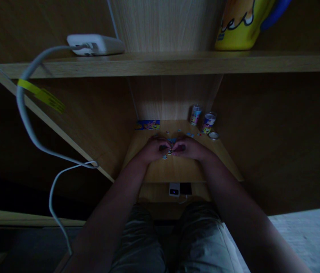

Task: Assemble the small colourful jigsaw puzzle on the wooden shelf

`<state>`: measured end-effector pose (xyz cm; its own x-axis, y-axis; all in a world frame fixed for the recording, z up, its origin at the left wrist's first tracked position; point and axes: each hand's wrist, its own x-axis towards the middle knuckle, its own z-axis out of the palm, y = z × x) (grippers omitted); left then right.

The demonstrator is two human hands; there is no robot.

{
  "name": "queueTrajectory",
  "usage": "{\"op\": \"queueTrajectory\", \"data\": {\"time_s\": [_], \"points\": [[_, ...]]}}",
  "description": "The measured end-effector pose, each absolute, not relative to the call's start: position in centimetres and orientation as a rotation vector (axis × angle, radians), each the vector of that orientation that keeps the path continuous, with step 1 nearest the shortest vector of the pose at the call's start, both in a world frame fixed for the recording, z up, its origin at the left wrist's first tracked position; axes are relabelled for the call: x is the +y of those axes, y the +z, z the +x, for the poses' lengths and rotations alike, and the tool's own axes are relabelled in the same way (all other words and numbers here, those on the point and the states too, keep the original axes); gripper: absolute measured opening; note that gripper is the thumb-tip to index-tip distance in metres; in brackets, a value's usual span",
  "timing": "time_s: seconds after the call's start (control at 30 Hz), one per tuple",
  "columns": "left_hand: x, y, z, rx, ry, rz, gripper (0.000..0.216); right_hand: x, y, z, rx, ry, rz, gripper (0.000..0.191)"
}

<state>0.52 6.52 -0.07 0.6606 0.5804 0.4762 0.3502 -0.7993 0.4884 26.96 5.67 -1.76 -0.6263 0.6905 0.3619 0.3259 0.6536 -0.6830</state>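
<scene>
Over the wooden board, my left hand (155,148) and my right hand (188,147) meet with thumbs and fingertips pinched together. Both are closed on small colourful jigsaw puzzle pieces (170,151); the fingers hide much of them. A blue joined part of the puzzle (172,140) shows just beyond the fingertips. One loose piece (164,157) lies close to my left hand, on the near side. Farther back, several small pieces (189,134) are scattered on the board. The dim light blurs the prints on them.
Two printed cans (195,115) (208,122) stand at the back right beside a round metal lid (213,135). A blue printed strip (147,124) lies back left. Overhead, a shelf (160,66) holds a white charger (97,44) with a hanging cable and a yellow mug (235,36).
</scene>
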Motion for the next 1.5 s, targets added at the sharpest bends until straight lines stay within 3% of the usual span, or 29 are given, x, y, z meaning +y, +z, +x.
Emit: {"op": "queueTrajectory", "data": {"time_s": [0.43,0.97,1.2,1.37,1.5], "points": [[6.7,-0.3,0.5,0.736,0.891,2.531,0.011,5.4,-1.4,26.9,-2.272,0.747,-0.769,0.017],[6.5,-0.1,0.6,0.724,0.905,2.529,0.01,5.4,-1.2,26.6,-2.28,0.693,-0.759,0.025],[6.3,0.7,-0.3,1.006,1.047,2.369,0.013,5.1,-1.2,26.3,-2.177,0.665,-0.902,0.03],[5.7,1.5,-2.2,1.07,0.673,2.18,0.038,5.0,-0.5,26.7,-2.095,0.636,-1.029,0.037],[5.6,1.6,-2.7,0.906,0.501,2.157,0.044,5.4,-0.4,26.8,-2.105,0.519,-1.055,0.039]]}}
